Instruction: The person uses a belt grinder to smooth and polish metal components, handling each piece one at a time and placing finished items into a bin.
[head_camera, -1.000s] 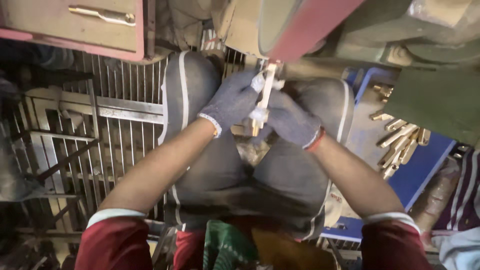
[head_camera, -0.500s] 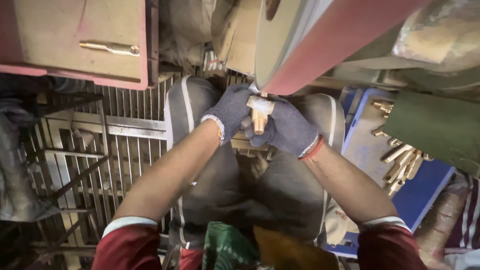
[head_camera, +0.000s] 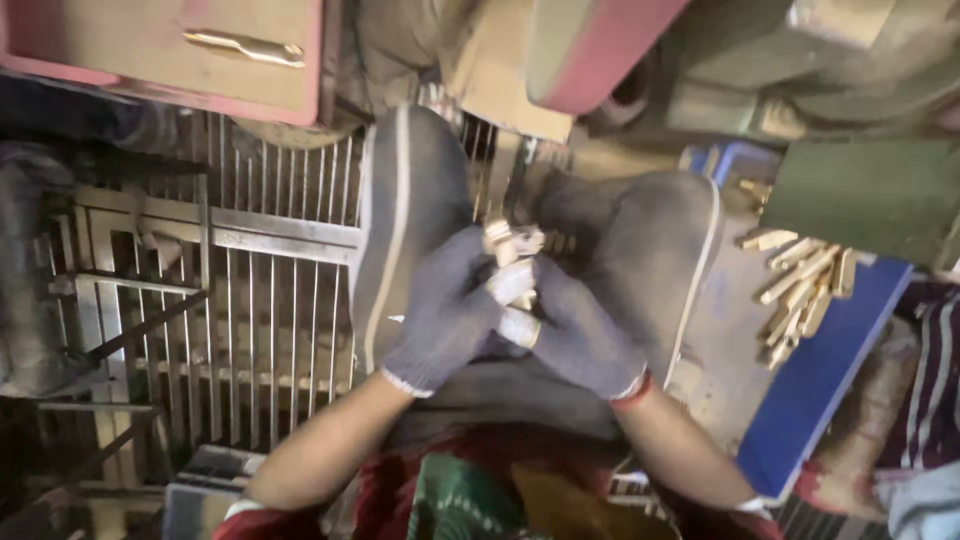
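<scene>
Both my hands wear grey knit gloves and meet over my lap, between my knees in dark trousers. My left hand (head_camera: 445, 315) and my right hand (head_camera: 575, 335) together grip a small pale brass-coloured metal piece (head_camera: 505, 245), whose top sticks out above the fingertips. The lower part of the piece is hidden inside the gloves. White-tipped glove fingers press against each other at the middle.
A blue tray (head_camera: 830, 390) at the right holds several brass-coloured rods (head_camera: 805, 285). A metal grate (head_camera: 250, 310) covers the floor on the left. A red-edged drawer with a brass handle (head_camera: 245, 47) is at top left. A red and green machine (head_camera: 600, 50) stands above.
My hands have come down and toward me with the piece, away from the red machine part, and now sit lower over my lap. The view has tilted down.
</scene>
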